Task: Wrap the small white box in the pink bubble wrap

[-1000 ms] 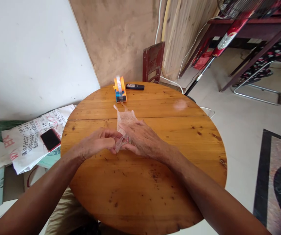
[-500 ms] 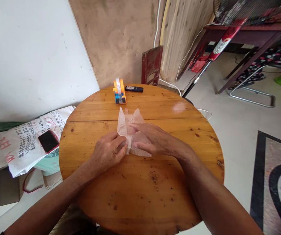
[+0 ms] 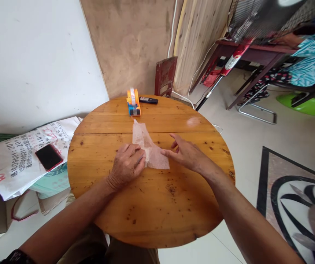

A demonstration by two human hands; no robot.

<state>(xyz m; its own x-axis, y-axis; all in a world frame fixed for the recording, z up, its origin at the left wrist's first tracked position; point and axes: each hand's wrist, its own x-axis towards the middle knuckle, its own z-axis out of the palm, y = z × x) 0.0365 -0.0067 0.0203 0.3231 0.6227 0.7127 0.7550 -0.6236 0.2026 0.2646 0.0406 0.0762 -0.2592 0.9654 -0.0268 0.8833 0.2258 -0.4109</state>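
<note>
A thin clear plastic bag (image 3: 149,148) lies flat on the round wooden table (image 3: 152,198). My left hand (image 3: 127,165) rests on the bag's left edge, fingers curled and pressing it down. My right hand (image 3: 186,154) lies at the bag's right edge, fingers spread flat, fingertips touching the plastic. An orange and blue tape dispenser (image 3: 133,102) stands at the table's far side, just beyond the bag's tip, with a black remote-like handset (image 3: 148,100) beside it.
A dark phone (image 3: 48,156) lies on a printed white sack (image 3: 22,157) left of the table. A red wooden chair (image 3: 165,75) stands behind the table. A fan stand and a dark red bench are at the upper right; a patterned rug (image 3: 297,198) lies at right.
The bag went from being pinched between both hands to lying spread flat on the table. My right hand slid off it to the right edge and opened; my left hand now presses it.
</note>
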